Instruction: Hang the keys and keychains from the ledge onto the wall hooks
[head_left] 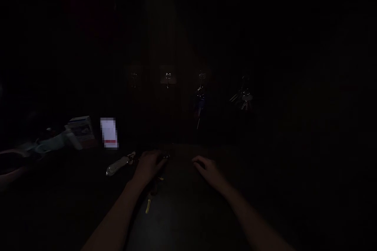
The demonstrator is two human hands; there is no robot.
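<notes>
The scene is very dark. My left hand point(149, 162) is low over the surface, its fingers curled and thumb bent inward at a small dark shiny thing point(166, 155) whose kind I cannot make out. Beside its wrist lies a yellowish key point(148, 205), with a smaller yellowish piece point(160, 179) above it. Left of that hand is a pale, elongated object point(119, 164) with a metal clip or ring at one end. My right hand point(206, 166) rests to the right, thumb and forefinger slightly apart, with nothing visible between them.
Metal hooks point(167, 76) line the upright panel ahead. A blue key bunch point(200, 102) hangs from one, more keys point(246, 97) from another further right. At left stand a bright blurred rectangle point(108, 132), a box point(81, 131) and pale cluttered items point(48, 144).
</notes>
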